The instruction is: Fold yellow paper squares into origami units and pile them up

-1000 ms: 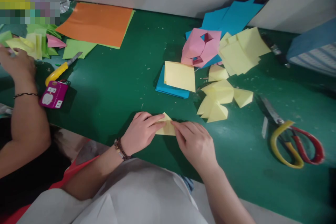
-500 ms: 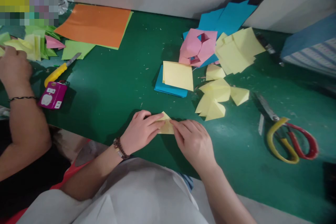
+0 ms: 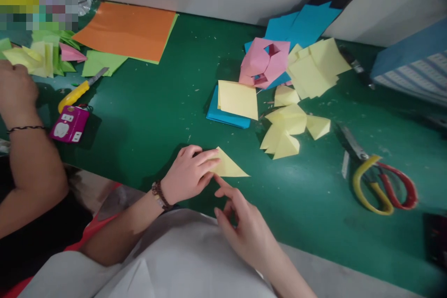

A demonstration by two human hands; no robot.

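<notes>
A yellow sheet of paper, folded into a triangle, lies on the green table near its front edge. My left hand holds it down, with the fingers across its left part and the thumb by the near edge. That left part is hidden under the fingers. My right hand has its index finger stretched to the paper's near edge, close to the left thumb. Its thumb is apart from the other fingers, which are loosely bent, and nothing is between them.
Beyond the hands lie square yellow sheets over blue paper. Folded yellow pieces, a pink paper shape and scissors are rightward. A yellow cutter, a purple box and another person's arm are leftward.
My right hand has let go of the paper's right side and moved down and toward me, so the triangle's right point shows. My left hand has stayed on the paper.
</notes>
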